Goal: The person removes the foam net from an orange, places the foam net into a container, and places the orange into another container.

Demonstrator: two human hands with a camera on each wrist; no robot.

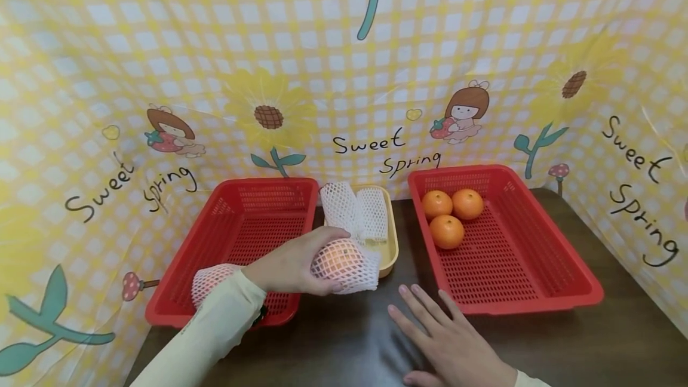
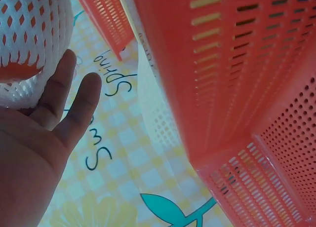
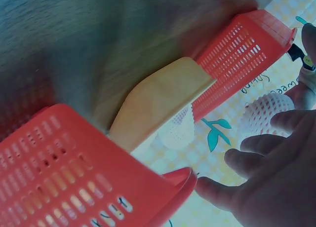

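My left hand (image 1: 303, 261) grips an orange (image 1: 338, 257) wrapped in a white foam net (image 1: 365, 276), above the table between the two baskets. The net's loose end points right, and its mesh fills the upper left corner of the left wrist view. My right hand (image 1: 446, 339) is held out with spread fingers near the front of the right basket, holding nothing. Just behind the wrapped orange, a small yellow tray (image 1: 394, 249) has empty white foam nets (image 1: 341, 208) in it. Another net-wrapped fruit (image 1: 206, 282) lies in the left red basket (image 1: 258, 184), partly hidden by my left sleeve.
The red basket on the right (image 1: 548, 243) holds three bare oranges (image 1: 447, 232) toward its back left corner. Both baskets and the tray stand on a dark wooden table (image 1: 344, 339). A yellow checked cloth (image 1: 333, 76) hangs behind and at the sides.
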